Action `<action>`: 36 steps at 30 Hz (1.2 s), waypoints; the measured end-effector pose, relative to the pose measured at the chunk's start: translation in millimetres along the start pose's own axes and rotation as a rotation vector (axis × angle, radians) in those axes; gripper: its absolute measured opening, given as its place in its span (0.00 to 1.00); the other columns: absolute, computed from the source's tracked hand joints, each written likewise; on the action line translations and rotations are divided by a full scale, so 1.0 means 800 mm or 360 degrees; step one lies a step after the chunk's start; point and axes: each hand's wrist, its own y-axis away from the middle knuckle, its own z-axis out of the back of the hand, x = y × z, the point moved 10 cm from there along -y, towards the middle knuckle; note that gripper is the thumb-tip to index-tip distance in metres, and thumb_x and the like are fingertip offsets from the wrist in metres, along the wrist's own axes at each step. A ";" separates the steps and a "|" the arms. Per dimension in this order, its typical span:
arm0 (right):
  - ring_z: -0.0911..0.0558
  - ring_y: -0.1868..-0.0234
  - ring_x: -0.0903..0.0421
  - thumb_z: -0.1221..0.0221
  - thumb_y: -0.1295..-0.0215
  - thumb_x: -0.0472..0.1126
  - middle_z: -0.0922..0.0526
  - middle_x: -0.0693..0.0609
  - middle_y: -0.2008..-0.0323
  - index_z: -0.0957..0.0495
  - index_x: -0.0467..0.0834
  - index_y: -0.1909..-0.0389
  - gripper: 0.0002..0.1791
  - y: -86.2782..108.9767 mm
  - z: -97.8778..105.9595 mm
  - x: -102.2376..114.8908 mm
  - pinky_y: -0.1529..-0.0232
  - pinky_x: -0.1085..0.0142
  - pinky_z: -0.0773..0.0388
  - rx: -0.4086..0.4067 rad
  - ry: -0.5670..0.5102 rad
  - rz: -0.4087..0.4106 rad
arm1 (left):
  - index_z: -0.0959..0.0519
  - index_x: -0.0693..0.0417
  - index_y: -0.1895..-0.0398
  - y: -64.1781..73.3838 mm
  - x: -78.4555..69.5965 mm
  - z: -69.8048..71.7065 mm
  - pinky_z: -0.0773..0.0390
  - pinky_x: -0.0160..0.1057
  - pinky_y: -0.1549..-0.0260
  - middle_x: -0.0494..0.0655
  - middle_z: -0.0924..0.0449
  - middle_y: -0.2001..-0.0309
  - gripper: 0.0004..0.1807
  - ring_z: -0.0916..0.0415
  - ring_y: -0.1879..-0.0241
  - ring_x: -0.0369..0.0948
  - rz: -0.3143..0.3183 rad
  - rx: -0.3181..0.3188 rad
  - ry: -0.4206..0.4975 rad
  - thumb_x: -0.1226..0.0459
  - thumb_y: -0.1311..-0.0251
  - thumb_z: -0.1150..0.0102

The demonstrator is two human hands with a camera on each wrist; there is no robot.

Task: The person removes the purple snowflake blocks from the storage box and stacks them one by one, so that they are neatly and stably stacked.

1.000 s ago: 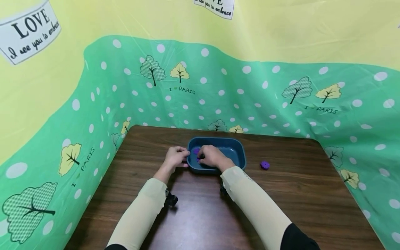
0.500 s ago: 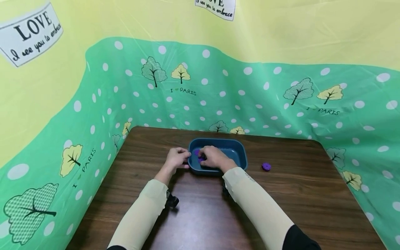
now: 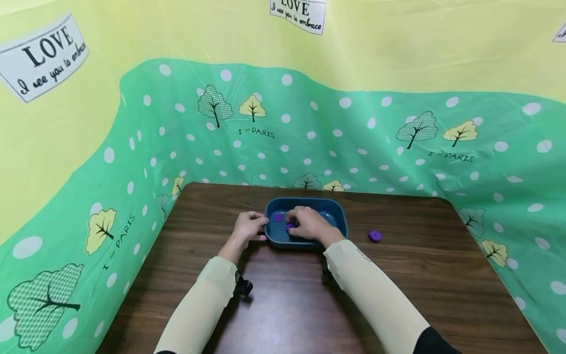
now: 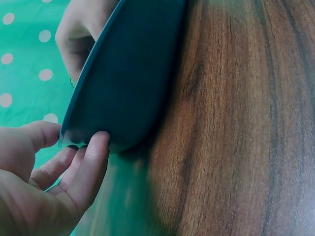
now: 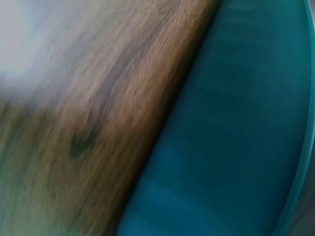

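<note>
A dark blue rectangular tray [image 3: 337, 216] stands on the table. My left hand [image 3: 247, 227] grips its left end; in the left wrist view the thumb is at the rim and the fingers [image 4: 96, 147] touch the outer wall. Inside the tray, my right hand [image 3: 309, 224] pinches a small purple scalloped disc [image 3: 290, 226] with the fingertips, which partly cover it. A second purple disc [image 3: 278, 217] lies on the tray floor, left of that hand. The blurred right wrist view has only the tray's outer wall [image 5: 221, 123] and table; the right hand is out of it.
Another purple disc [image 3: 375, 236], round and notched, lies on the brown wooden table [image 3: 420, 275] right of the tray. A green and yellow printed cloth [image 3: 349, 137] hangs behind the table and along its sides.
My right hand has moved a little to the right inside the tray, carrying the pinched disc away from the one on the floor. The left hand stays at the tray's left end.
</note>
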 end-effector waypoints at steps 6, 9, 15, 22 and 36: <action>0.22 0.58 0.56 0.30 0.37 0.45 0.19 0.54 0.55 0.15 0.45 0.48 0.17 0.021 0.017 -0.009 0.52 0.59 0.16 -0.0069 -0.0064 -0.0005 | 0.20 0.64 0.47 0.001 -0.001 0.000 0.09 0.47 0.64 0.63 0.18 0.52 0.14 0.15 0.56 0.52 0.0002 -0.0005 0.0002 0.66 0.31 0.38; 0.21 0.55 0.55 0.31 0.36 0.44 0.19 0.54 0.53 0.16 0.44 0.47 0.18 0.031 0.028 -0.012 0.49 0.57 0.15 -0.0097 -0.0095 0.0008 | 0.20 0.64 0.47 -0.001 -0.003 -0.001 0.09 0.46 0.65 0.64 0.19 0.51 0.14 0.15 0.56 0.53 0.0004 0.0001 -0.0003 0.66 0.31 0.38; 0.18 0.54 0.56 0.29 0.36 0.44 0.17 0.54 0.53 0.16 0.47 0.49 0.15 0.048 0.050 -0.019 0.48 0.57 0.14 -0.0196 -0.0029 0.0043 | 0.20 0.65 0.47 -0.003 -0.005 -0.001 0.09 0.46 0.65 0.67 0.19 0.50 0.14 0.15 0.54 0.55 0.0002 0.0001 -0.0011 0.65 0.31 0.38; 0.17 0.56 0.55 0.30 0.36 0.43 0.16 0.54 0.54 0.15 0.48 0.53 0.11 0.074 0.076 -0.031 0.52 0.56 0.14 -0.0323 0.0005 0.0052 | 0.20 0.65 0.46 -0.003 0.001 0.000 0.09 0.41 0.70 0.68 0.20 0.49 0.15 0.16 0.52 0.57 0.0008 -0.0007 0.0007 0.66 0.31 0.38; 0.18 0.56 0.49 0.31 0.35 0.42 0.16 0.50 0.55 0.15 0.44 0.52 0.12 0.129 0.109 -0.086 0.55 0.53 0.15 -0.0484 -0.0102 -0.0062 | 0.20 0.65 0.46 -0.002 -0.001 0.000 0.09 0.46 0.64 0.66 0.20 0.50 0.15 0.16 0.56 0.53 0.0012 -0.0007 0.0011 0.66 0.32 0.37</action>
